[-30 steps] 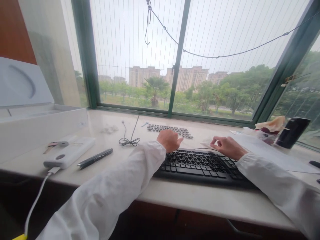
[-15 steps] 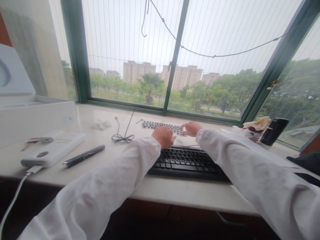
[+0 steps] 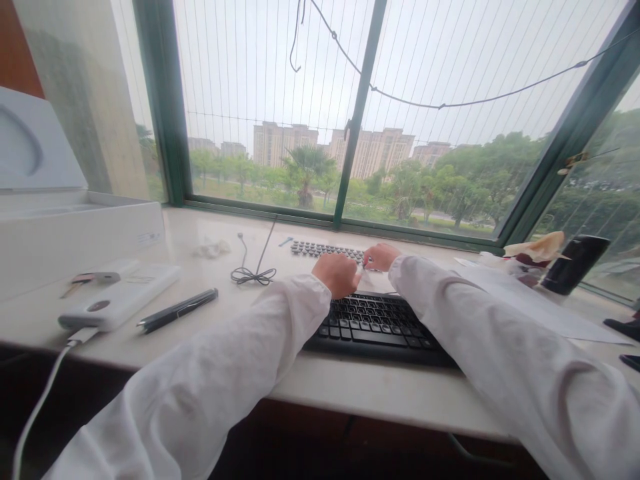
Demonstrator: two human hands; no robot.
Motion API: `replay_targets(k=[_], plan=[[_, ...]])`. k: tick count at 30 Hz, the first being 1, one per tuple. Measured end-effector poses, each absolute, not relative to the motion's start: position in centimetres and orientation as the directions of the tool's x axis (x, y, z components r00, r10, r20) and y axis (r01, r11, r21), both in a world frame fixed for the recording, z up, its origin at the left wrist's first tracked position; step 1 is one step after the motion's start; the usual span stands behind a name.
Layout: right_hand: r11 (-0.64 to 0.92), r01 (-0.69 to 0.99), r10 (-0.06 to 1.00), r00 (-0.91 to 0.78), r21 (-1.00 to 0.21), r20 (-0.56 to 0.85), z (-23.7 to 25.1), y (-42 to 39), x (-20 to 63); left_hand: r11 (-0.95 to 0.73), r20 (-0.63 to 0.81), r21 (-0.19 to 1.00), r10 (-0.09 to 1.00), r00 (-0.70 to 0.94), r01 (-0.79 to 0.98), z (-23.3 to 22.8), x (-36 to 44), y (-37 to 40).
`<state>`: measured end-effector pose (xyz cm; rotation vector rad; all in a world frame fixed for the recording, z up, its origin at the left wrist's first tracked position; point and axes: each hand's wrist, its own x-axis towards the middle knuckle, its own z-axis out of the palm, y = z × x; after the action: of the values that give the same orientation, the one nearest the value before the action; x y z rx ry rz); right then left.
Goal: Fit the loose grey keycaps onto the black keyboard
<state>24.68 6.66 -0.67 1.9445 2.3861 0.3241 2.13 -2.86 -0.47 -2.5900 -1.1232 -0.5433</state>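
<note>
Black keycaps (image 3: pixel 327 251) under curled right hand (image 3: pixel 381 257).

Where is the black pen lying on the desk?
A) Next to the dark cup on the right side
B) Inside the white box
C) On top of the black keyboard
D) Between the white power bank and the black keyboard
D: the black pen lies on the bare desk top, with the white power bank on its left and the black keyboard further to its right.
</note>
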Motion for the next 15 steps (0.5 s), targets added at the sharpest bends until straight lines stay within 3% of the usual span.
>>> replay_targets(k=[9, 15], plan=[[0.329, 0.943, 0.932, -0.332, 0.045, 0.148, 1.1, 1.1, 25.7, -0.696, 0.475, -0.098, 0.595, 0.648, 0.711, -0.5, 2.1, -3.2], [0.459, 0.887, 0.833, -0.447, 0.043, 0.327, 1.3, -6.1, 28.7, -0.751, 0.509, -0.099, 0.526, 0.681, 0.653, -1.1, 2.8, -4.1]])
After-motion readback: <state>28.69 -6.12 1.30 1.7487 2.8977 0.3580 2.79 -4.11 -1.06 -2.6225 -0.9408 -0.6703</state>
